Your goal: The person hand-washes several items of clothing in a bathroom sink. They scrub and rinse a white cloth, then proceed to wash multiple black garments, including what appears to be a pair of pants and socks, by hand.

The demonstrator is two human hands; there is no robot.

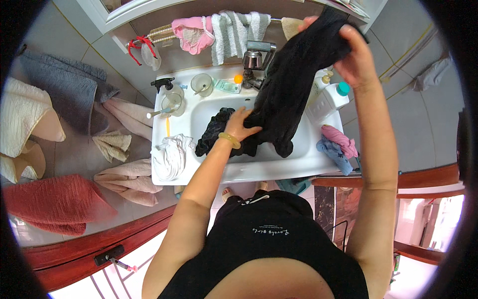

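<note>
A long black garment (287, 78) is raised over the white washbasin (261, 170), its lower end hanging into the bowl. High on the right, my right hand (354, 56) is shut on its upper part, with fingertips showing past the far edge of the cloth. My left hand (241, 127), a yellow bangle (229, 140) on its wrist, touches the garment low in the bowl. Whether those fingers grip the fabric is unclear. Beside that hand, more bunched black cloth (213, 134) lies in the bowl's left half. The chrome faucet (254, 59) stands behind, partly covered by the garment.
White cloth (171, 157) lies on the basin's left ledge near a glass with a toothbrush (173, 104) and a spray bottle (166, 85). A white bottle with a teal cap (328, 99) stands at right. Pink and blue cloths (338, 145) drape the right edge. Towels (239, 33) hang behind.
</note>
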